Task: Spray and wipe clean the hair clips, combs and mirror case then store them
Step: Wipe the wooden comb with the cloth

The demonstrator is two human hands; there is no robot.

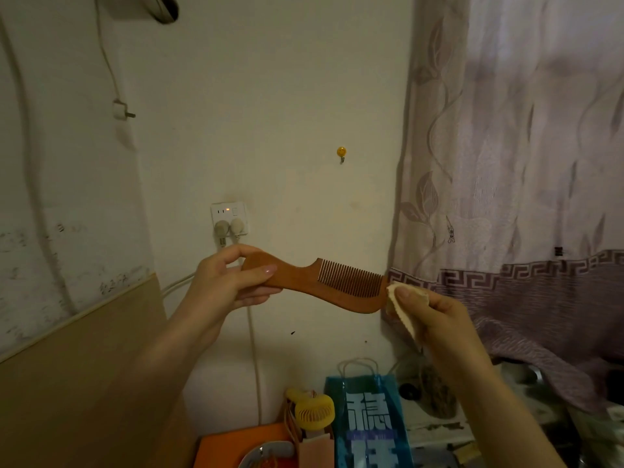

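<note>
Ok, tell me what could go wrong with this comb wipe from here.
The left hand holds the wooden comb only by its handle end, in mid-air, so a firm push from the cloth in the right hand at the far tip could lever it loose. The cloth might also snag on the fine teeth.

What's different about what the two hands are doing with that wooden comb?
The left hand grips the wooden comb by its handle, thumb on top, while the right hand holds no part of the comb itself. The right hand pinches a small pale cloth against the comb's toothed end; the left hand holds no cloth. Both are raised in front of the wall, one at each end of the comb.
</note>
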